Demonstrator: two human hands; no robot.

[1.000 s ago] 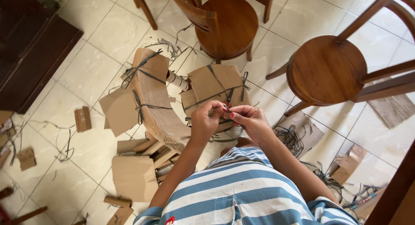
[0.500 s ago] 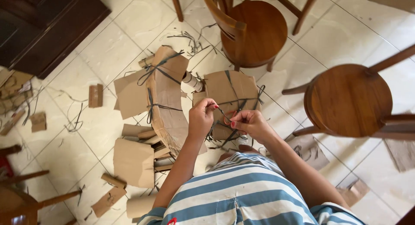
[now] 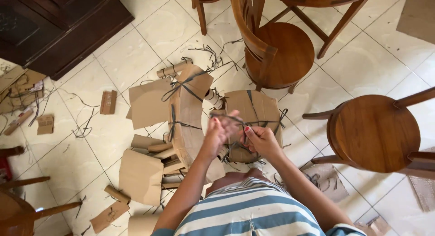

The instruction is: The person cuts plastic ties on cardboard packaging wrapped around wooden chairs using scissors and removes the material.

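Observation:
My left hand [image 3: 216, 135] and my right hand [image 3: 259, 139] are close together over a cardboard bundle [image 3: 253, 110] bound with dark string. Both hands pinch a length of that dark string [image 3: 232, 120] stretched between them. The left hand is blurred. Left of the bundle stands a curved cardboard piece [image 3: 186, 113] tied with more string. My striped shirt fills the lower middle of the view.
Wooden chairs [image 3: 281, 54] [image 3: 376, 131] stand behind and to the right. Flat cardboard sheets [image 3: 141, 175], rolled cardboard tubes [image 3: 172, 69] and string offcuts lie on the tiled floor. A dark wooden cabinet [image 3: 54, 27] stands at the upper left.
The camera view has shifted so the scene slid right and down. My hands stay together on the string at the bundle, the left hand lifting slightly.

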